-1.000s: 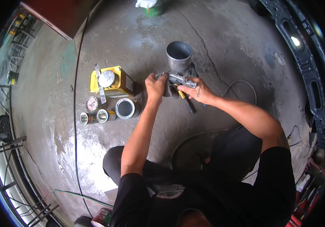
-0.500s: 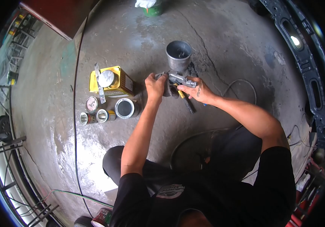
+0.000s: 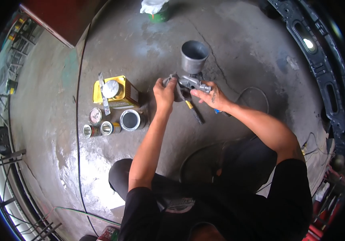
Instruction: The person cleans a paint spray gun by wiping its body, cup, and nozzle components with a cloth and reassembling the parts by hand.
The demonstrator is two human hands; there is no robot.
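My right hand [image 3: 210, 97] is closed round a silver spray gun [image 3: 194, 83], which lies sideways with a grey metal cup [image 3: 195, 57] above it. My left hand [image 3: 165, 93] grips a dark grey rag [image 3: 178, 93] against the front end of the gun. Below the hands, a brush-like tool with a yellow and black handle [image 3: 193, 111] lies on the floor. To the left stands a yellow rectangular can [image 3: 130, 91] with a round white-grey lid and a flat metal strip on top. An open tin with dark contents [image 3: 131, 120] is beside smaller tins [image 3: 107, 128].
A green container with a white cover [image 3: 159, 15] stands at the top. A black hose [image 3: 78, 132] crosses the concrete floor at left, and another curls at right. Dark metal car panels [image 3: 321, 76] line the right edge. A red cabinet [image 3: 62, 20] is at top left.
The view has shifted slightly. The rag and my left hand still meet the gun, whose angle has changed a little. The metal cup appears slightly higher and further right.
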